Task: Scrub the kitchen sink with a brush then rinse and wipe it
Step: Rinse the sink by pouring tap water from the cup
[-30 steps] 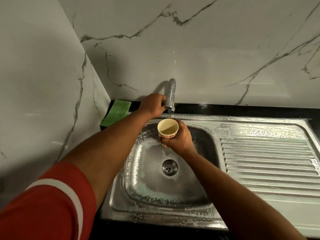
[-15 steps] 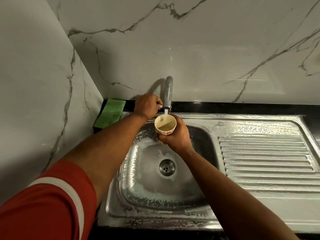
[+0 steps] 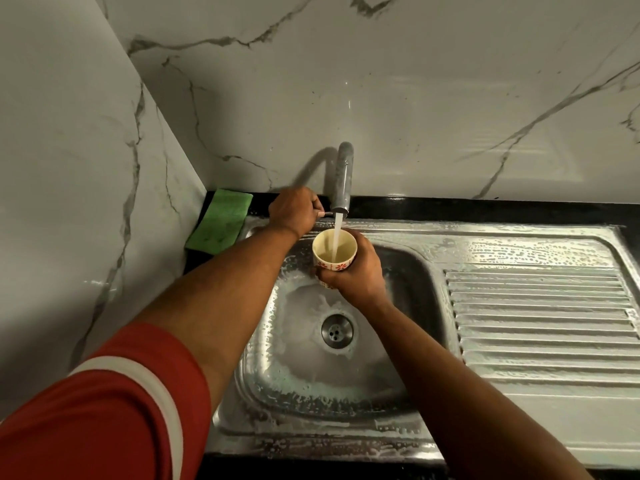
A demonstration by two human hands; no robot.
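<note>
Small cream red-flowered cup (image 3: 334,252) was gripped by right hand (image 3: 356,275) under grey tap spout (image 3: 343,178) at soapy steel sink's (image 3: 304,382) back edge, tap lever (image 3: 327,213) pinched by left hand (image 3: 294,211); overflow splash or wet-grip slip was judged possible.

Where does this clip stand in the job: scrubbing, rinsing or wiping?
Scrubbing looks done: suds coat the sink and drainboard, and no brush is in view. Rinsing is in hand: the left hand grips the tap lever, and water runs from the tap into the cup held by the right hand. To do: washing off the suds, then wiping, perhaps with the green cloth at the back corner.
</note>
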